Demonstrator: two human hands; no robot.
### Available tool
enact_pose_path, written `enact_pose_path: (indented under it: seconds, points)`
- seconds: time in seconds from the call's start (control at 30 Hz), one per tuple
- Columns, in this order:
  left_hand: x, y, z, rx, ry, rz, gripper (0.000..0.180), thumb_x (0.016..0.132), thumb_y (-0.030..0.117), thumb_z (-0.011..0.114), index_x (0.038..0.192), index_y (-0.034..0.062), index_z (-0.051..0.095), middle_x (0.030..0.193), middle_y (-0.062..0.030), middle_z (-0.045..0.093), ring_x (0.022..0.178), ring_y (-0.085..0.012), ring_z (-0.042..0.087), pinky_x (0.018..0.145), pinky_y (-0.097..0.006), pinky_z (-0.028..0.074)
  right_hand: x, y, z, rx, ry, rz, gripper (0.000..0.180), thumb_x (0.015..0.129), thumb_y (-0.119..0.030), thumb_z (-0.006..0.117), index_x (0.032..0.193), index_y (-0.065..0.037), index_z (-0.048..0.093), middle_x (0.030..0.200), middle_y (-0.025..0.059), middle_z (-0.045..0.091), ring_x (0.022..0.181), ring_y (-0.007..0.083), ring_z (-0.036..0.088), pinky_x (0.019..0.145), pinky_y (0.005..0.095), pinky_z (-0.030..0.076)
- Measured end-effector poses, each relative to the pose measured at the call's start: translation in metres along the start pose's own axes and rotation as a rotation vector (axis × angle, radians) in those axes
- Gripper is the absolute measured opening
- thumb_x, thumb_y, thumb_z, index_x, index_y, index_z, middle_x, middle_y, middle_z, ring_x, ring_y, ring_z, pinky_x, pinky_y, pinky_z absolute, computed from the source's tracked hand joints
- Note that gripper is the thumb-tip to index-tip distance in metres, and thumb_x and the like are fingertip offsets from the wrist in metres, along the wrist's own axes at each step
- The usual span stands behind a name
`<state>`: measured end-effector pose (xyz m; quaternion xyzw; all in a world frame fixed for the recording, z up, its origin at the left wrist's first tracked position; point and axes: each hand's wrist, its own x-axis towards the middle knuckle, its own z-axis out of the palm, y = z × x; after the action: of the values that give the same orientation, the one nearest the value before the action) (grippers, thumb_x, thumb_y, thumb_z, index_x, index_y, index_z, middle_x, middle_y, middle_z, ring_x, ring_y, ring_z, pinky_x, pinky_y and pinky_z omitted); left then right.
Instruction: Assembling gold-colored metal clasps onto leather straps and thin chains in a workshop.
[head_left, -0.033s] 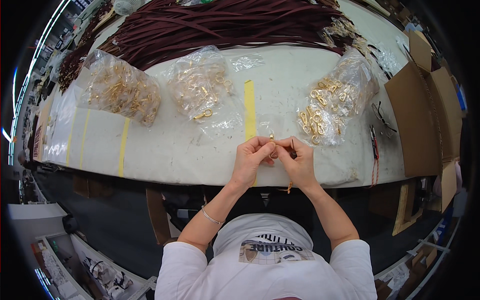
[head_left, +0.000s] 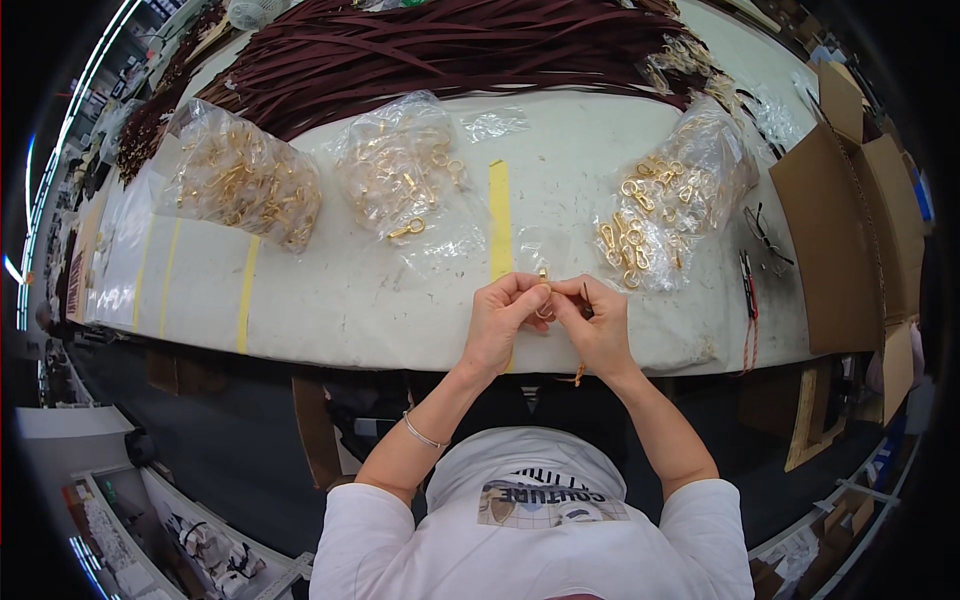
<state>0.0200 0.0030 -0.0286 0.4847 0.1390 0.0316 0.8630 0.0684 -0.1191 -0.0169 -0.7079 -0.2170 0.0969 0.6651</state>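
Just above the table's near edge, my left hand (head_left: pixel 497 322) and my right hand (head_left: pixel 603 328) meet with thumbs and fingertips pinched together. Between them is a small gold snap hook (head_left: pixel 543 273); its upper end shows above the fingertips, and the rest is mostly covered. A thin dark item (head_left: pixel 586 291) shows at my right fingers, too small to name. To the right, several gold snap hooks (head_left: pixel 631 240) lie at the mouth of a clear plastic bag (head_left: pixel 715 150). A loose gold hook (head_left: pixel 408 229) rests before the middle bag (head_left: pixel 385 135).
Another bag of gold hardware (head_left: pixel 240 180) sits at the left. Long maroon straps (head_left: pixel 450 50) are heaped across the back. Yellow tape strips (head_left: pixel 499 215) mark the pale table (head_left: pixel 560 150). Red-handled pliers (head_left: pixel 748 285), glasses (head_left: pixel 765 235) and an open cardboard box (head_left: pixel 830 230) are on the right.
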Motion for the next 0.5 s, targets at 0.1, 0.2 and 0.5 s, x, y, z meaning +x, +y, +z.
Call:
enact_pose_path:
  seconds: [0.1,0.2,0.5]
  points:
    - [-0.001,0.003,-0.003,-0.043,-0.028,-0.052,0.013,0.080,0.013,0.055,0.084,0.0003,0.055,0.068,-0.0051,0.057,0.052,-0.0093,0.054,0.047,-0.020,0.044,0.000,-0.002,-0.008,-0.036,-0.058,-0.049,0.009,0.075,-0.003,0.058,0.081,0.004,0.057,0.064,0.0030,0.056,0.058,0.0048,0.052,0.049,0.0178,0.041]
    - [-0.003,0.007,-0.004,-0.043,-0.073,-0.091,0.013,0.080,0.014,0.056,0.082,0.0008,0.055,0.067,-0.0056,0.057,0.049,-0.0098,0.054,0.043,-0.020,0.043,0.010,-0.009,-0.016,0.027,-0.088,0.092,0.011,0.074,-0.007,0.061,0.079,0.002,0.058,0.063,0.0004,0.054,0.057,0.0036,0.050,0.049,0.0163,0.038]
    - [-0.004,0.009,0.007,0.028,-0.108,-0.197,0.014,0.081,0.014,0.054,0.079,0.0002,0.054,0.064,-0.0066,0.057,0.047,-0.0110,0.055,0.040,-0.020,0.042,0.024,-0.004,-0.013,0.143,-0.193,0.144,0.007,0.077,-0.007,0.057,0.081,-0.001,0.058,0.060,-0.0013,0.052,0.051,0.0028,0.045,0.042,0.0171,0.032]
